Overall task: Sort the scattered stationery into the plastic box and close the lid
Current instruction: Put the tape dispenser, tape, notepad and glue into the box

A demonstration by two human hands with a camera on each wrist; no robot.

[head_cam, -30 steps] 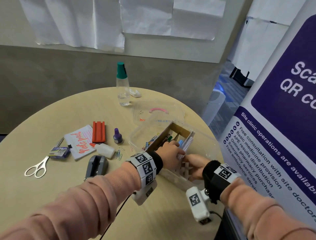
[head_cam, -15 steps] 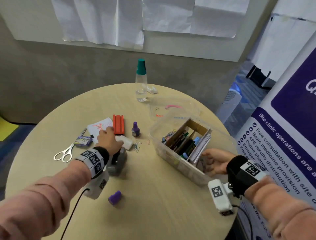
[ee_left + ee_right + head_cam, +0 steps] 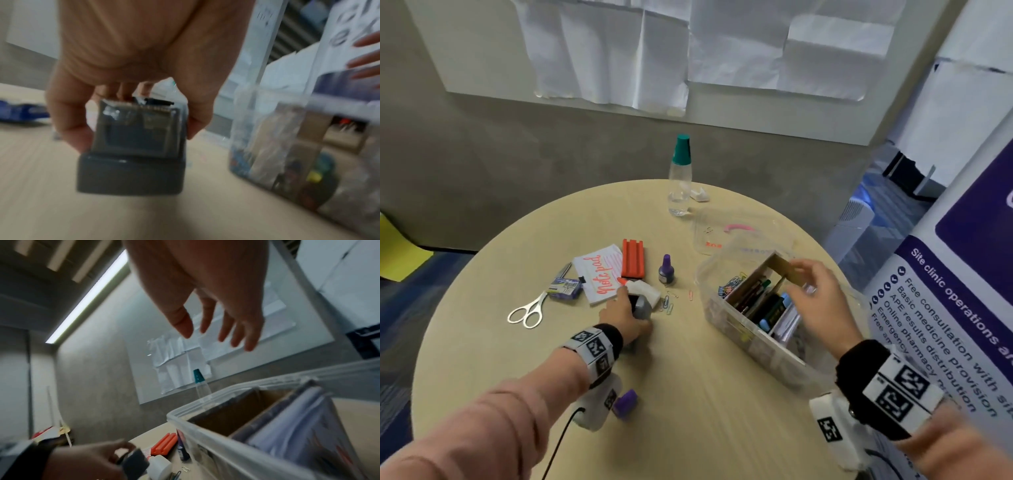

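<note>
While the grey stapler is gripped by the left hand between thumb and fingers, it's seen raised a bit off the round table in the left wrist view; half a second ago that hand was only just being laid on it. Meanwhile the right hand has been brought up from the near end of the plastic box and is now held over the box's cardboard dividers, fingers loosely spread, nothing held. The box is parked on the table's right side, pens and papers already stowed inside, with its clear lid laid flat just behind it. Scissors, a notepad, an orange block, a glue bottle, a purple ink bottle and some paper clips are still left scattered by the left hand, same spots as before.
</note>
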